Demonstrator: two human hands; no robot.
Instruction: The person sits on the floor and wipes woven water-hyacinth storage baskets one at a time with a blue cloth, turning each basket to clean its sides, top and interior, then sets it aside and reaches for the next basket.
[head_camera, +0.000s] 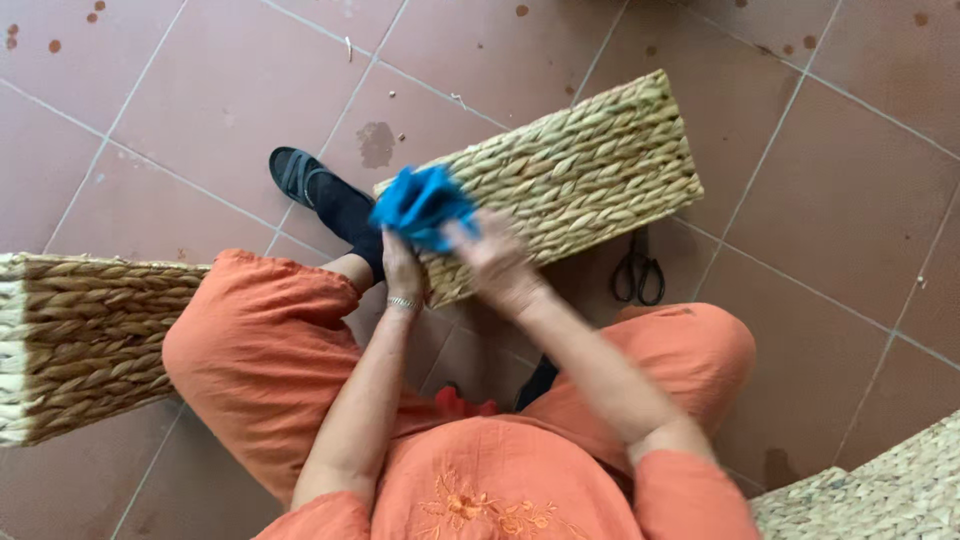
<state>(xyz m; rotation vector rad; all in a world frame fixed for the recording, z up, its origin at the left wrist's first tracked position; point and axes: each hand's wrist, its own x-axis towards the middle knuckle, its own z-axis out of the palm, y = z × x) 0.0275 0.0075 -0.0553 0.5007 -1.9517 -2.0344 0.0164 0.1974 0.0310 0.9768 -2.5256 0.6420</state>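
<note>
A woven straw basket (590, 165) lies on its side on the tiled floor in front of my knees. A crumpled blue cloth (420, 205) is bunched against its near left corner. My left hand (402, 265) grips the cloth from below. My right hand (495, 262) is blurred, with its fingers on the cloth and the basket's woven face.
Black scissors (638, 272) lie on the floor just right of the basket. Another woven basket (80, 340) stands at the left edge, and a third woven piece (880, 495) shows at the bottom right. My foot in a dark sandal (320, 190) rests left of the basket.
</note>
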